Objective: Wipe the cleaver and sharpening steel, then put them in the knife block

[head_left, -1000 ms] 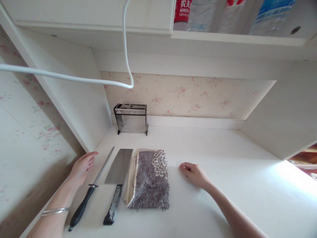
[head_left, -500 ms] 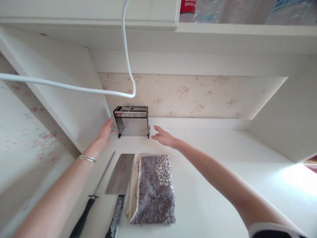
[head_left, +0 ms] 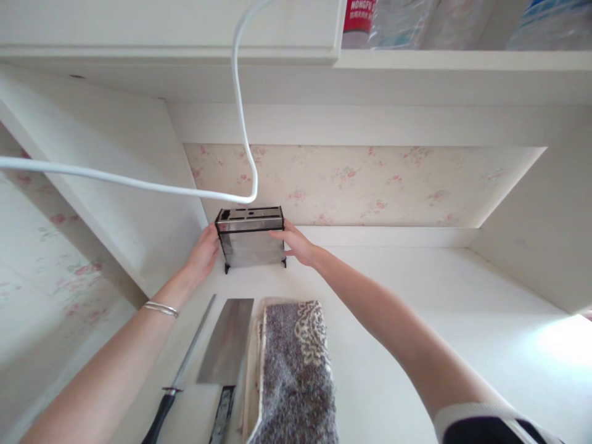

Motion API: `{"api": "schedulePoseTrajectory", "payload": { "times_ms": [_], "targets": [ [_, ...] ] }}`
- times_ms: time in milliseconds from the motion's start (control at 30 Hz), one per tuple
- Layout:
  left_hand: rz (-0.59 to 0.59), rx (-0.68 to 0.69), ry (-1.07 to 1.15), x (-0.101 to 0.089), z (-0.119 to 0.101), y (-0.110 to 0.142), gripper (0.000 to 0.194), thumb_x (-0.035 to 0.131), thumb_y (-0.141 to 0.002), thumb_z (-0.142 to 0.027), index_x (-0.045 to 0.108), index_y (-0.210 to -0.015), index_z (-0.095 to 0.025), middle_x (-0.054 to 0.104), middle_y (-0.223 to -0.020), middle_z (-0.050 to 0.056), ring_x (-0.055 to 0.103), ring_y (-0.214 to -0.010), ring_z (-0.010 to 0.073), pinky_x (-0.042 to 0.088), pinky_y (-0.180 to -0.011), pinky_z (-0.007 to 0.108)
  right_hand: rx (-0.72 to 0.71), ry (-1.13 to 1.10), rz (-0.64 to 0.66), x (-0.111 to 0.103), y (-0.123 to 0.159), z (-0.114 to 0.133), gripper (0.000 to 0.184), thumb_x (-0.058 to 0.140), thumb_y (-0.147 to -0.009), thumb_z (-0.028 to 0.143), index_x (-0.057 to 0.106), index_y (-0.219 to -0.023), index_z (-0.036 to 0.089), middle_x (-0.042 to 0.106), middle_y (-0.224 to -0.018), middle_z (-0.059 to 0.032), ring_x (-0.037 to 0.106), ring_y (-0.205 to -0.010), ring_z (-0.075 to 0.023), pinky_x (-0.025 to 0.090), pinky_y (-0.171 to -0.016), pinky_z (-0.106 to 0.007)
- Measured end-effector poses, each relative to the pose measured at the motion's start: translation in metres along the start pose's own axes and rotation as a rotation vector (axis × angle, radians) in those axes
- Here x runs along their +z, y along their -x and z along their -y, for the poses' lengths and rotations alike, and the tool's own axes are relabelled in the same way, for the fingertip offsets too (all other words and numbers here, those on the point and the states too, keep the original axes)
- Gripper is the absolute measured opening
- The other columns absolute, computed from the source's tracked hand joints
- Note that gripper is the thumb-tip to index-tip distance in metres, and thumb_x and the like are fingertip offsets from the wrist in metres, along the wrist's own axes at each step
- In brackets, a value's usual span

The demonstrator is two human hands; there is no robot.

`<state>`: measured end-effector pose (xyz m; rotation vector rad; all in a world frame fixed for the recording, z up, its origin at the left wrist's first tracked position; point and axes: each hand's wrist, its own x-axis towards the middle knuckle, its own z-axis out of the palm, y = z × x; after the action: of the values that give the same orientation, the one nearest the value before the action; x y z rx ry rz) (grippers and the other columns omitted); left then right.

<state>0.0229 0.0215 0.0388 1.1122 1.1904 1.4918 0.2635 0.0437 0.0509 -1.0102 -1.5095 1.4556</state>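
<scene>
A knife block (head_left: 252,246) with a slotted metal top, black edges and clear-looking sides stands on small black feet at the back left of the white counter. My left hand (head_left: 205,250) is at its left end, the fingertips partly hidden behind it. From the other side my right hand (head_left: 296,242) clasps its right end, one finger lying across the front. Nearer to me lie a cleaver (head_left: 226,342) with a dark handle, a honing steel (head_left: 197,336) and a folded grey-brown carpet piece (head_left: 296,370) with a cream pattern.
A white cable (head_left: 243,111) hangs in front, bending off to the left. Overhead, a shelf (head_left: 439,60) holds bottles, one with a red label (head_left: 359,15). White side panels (head_left: 115,166) and floral wallpaper (head_left: 351,185) enclose the counter.
Both hands have closed in on the knife block from its two sides and now hold it. The view has tilted slightly, so the counter things appear lower.
</scene>
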Motion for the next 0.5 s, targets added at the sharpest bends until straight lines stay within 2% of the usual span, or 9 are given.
{"api": "schedulePoseTrajectory", "payload": {
  "times_ms": [100,167,333,500],
  "targets": [
    [0.056,-0.001,0.061,0.009,-0.002,0.016,0.036,0.056,-0.085,-0.051,0.055,-0.117,-0.035,0.056,-0.13,-0.003,0.049,-0.119,0.018,0.038,-0.096,0.03,-0.038,-0.039,-0.023,-0.013,0.019,0.003,0.058,0.068,-0.068,0.043,0.047,-0.122,0.041,0.05,-0.135,0.0027,0.041,-0.125,-0.0286,0.035,-0.094,-0.064],
    [0.088,0.006,0.091,0.022,-0.006,0.026,0.036,0.056,-0.085,-0.049,0.054,-0.119,-0.036,0.053,-0.134,-0.005,0.046,-0.123,0.0174,0.036,-0.099,0.03,-0.066,-0.056,-0.051,-0.025,0.033,0.007,0.056,0.069,-0.068,0.04,0.049,-0.12,0.041,0.049,-0.135,0.003,0.042,-0.124,-0.0276,0.037,-0.094,-0.061],
    [0.279,0.056,0.132,0.071,-0.016,0.042,0.032,0.054,-0.088,-0.045,0.055,-0.12,-0.039,0.048,-0.139,-0.009,0.04,-0.129,0.0149,0.029,-0.108,0.031,-0.091,-0.069,-0.168,-0.067,0.069,0.02,0.058,0.07,-0.067,0.036,0.048,-0.12,0.042,0.05,-0.134,0.0029,0.045,-0.12,-0.025,0.041,-0.092,-0.056],
    [0.404,-0.003,0.174,0.123,-0.004,0.051,0.034,0.054,-0.088,-0.044,0.054,-0.122,-0.041,0.046,-0.141,-0.01,0.035,-0.133,0.0153,0.02,-0.114,0.036,-0.06,-0.052,-0.288,-0.112,0.103,0.022,0.058,0.071,-0.065,0.034,0.049,-0.119,0.037,0.056,-0.126,0.0001,0.049,-0.115,-0.0236,0.044,-0.09,-0.051]
  ]
}}
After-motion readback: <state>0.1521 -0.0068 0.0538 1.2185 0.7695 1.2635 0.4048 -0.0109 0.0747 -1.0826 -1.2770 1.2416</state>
